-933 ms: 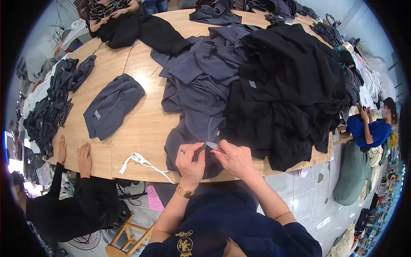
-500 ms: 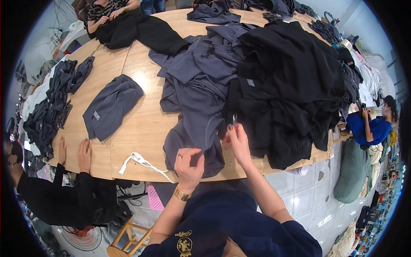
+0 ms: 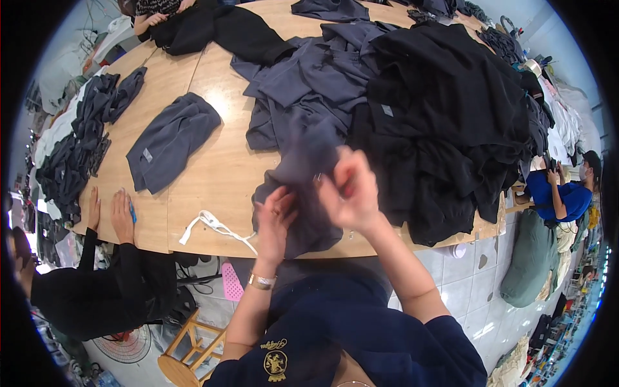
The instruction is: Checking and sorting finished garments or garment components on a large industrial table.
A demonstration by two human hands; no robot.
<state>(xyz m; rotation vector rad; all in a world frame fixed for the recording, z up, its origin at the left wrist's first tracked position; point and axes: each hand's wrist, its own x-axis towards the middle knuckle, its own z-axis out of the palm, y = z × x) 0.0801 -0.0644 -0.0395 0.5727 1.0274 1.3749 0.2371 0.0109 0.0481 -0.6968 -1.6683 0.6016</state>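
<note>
- At the near table edge (image 3: 213, 174), the right hand (image 3: 351, 193) is raised and closed, pinching a fold of the grey garment (image 3: 303, 187) between thumb and fingers.
- The left hand (image 3: 276, 219) is just beside it, fingers curled against the same cloth; whether it grips cannot be told.
- The grey garment hangs partly lifted from the hands, its lower part resting on the table edge.
- Behind it lies a grey pile (image 3: 316, 77), touching a large black pile (image 3: 451, 122) to the right.
- A folded grey piece (image 3: 171, 138) lies apart on the left; a white cord (image 3: 216, 226) lies near the edge.
- Another person's hands (image 3: 109, 213) rest flat on the table at left.
</note>
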